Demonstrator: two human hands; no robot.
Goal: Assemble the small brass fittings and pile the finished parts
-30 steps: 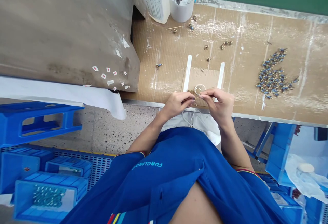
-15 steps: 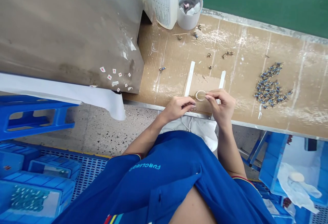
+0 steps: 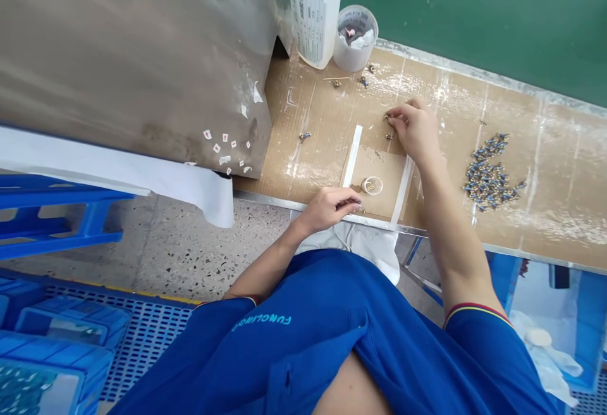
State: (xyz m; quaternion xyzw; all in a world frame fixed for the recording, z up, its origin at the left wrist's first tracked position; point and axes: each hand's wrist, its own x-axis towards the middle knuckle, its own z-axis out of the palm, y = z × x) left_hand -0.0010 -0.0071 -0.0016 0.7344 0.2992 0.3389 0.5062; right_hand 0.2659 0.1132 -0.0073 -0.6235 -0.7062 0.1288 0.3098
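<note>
My left hand [image 3: 331, 207] is closed in a pinch at the table's front edge. What it holds is too small to make out; a tiny gold-coloured bit [image 3: 363, 210] shows at its fingertips. My right hand [image 3: 415, 129] reaches farther back, thumb and forefinger pinched on a small dark-and-gold metal piece [image 3: 387, 117]. Just below its fingers lies a similar piece [image 3: 389, 137]. A shallow round white-rimmed dish [image 3: 372, 186] sits on a cardboard pad [image 3: 379, 165], close to my left fingertips, with small bits inside it.
A pile of small blue-and-gold metal pieces [image 3: 490, 178] lies to the right. At the back stand a labelled white bottle [image 3: 310, 29] and a tub [image 3: 353, 54] with scraps inside. A thin stick [image 3: 336, 78] lies before them. A metal housing [image 3: 142, 61] fills the left.
My right hand has left the round dish and moved back to the small metal piece. My left hand stays by the front edge, still pinched. The view has shifted slightly.
</note>
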